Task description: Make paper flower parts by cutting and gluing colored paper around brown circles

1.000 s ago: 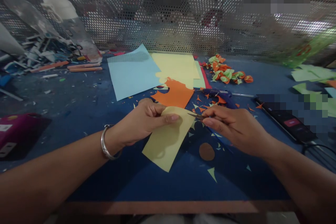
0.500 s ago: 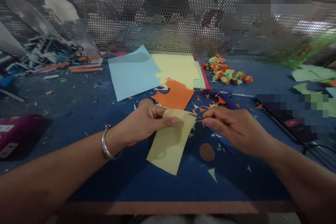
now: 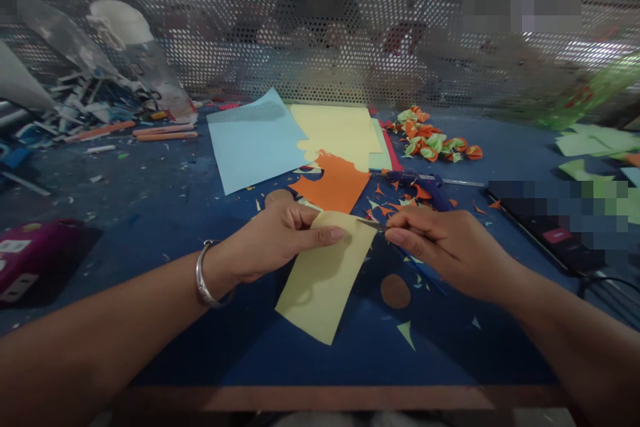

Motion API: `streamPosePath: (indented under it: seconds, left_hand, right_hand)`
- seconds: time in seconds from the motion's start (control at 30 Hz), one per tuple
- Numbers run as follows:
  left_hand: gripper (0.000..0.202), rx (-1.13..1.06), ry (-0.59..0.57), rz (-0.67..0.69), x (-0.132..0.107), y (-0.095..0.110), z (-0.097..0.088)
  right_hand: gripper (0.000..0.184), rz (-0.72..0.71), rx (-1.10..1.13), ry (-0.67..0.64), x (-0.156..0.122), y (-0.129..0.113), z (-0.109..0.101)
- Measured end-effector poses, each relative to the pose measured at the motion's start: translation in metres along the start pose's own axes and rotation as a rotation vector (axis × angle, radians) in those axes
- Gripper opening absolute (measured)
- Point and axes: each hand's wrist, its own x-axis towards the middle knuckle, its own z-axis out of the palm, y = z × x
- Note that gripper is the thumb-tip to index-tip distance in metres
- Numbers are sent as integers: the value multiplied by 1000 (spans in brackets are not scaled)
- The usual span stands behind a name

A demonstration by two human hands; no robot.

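Observation:
Pinched between thumb and fingers of my left hand (image 3: 280, 233) is a strip of pale yellow paper (image 3: 325, 287), held above the blue tabletop and slanting down toward me. My right hand (image 3: 440, 240) is closed around small scissors (image 3: 371, 223); their handles are hidden in the fingers. The blades meet the paper's upper right edge. Beneath lies a brown round disc (image 3: 395, 291), and another brown disc (image 3: 279, 197) shows partly behind my left hand. An orange paper piece (image 3: 337, 180) with curved cut-outs rests just beyond the strip.
A light blue sheet (image 3: 255, 143) and yellow sheets (image 3: 340, 127) lie farther back. A blue glue gun (image 3: 425, 183), a phone (image 3: 545, 230) and paper flowers (image 3: 433, 140) are to the right. Left stand a bottle (image 3: 155, 73) and a purple box (image 3: 37, 260). A perforated metal panel (image 3: 230, 67) rises behind.
The yellow strip has tilted slightly, its lower end shifting left and toward me. The scissor blades sit a little differently at its edge. Both hands keep their hold.

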Motion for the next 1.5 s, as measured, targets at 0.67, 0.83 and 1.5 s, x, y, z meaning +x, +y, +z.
streamPosePath:
  seconds: [0.67,0.83,1.5]
  left_hand:
    - [30,-60,-51,-6,2,-5,-1]
    - [31,-61,-49,-29,3,-5,0]
    - [28,-64,-41,-68,0,-1,4]
  right_hand:
    - [36,24,-8,-40,2,-5,1]
    - [36,15,-19,-46,2,-6,0]
    - [38,18,-40,-54,2,-8,3]
